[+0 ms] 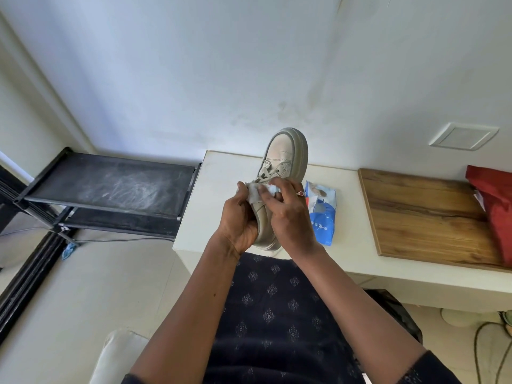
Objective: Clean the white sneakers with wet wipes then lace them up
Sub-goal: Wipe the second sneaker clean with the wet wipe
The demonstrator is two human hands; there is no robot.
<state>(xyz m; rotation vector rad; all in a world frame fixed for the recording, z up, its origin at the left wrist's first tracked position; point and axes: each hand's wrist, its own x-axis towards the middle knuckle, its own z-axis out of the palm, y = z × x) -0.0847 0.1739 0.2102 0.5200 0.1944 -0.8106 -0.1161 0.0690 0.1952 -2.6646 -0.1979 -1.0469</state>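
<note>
You are in the cleaning stage, I judge: in the centre of the frame your left hand point(239, 220) grips the sneaker point(285, 153) at its heel end, your right hand point(288, 214) clasps the wipe point(253, 194) against its upper, and the lacing seems left to do.

My left hand point(239, 217) and right hand point(285, 214) cover the heel half of the sneaker point(285, 153), hiding its back and most of its laces. My fingers hide much of the wipe point(253, 194). Toward the front edge of the worktop point(221, 189), the wipes pack point(322, 217) has print too small to read, and its left side sits behind my right hand. At the worktop's right end, the red bag point(496, 206) is cut off by the picture's edge and covers that end of the wooden board point(415, 212).
</note>
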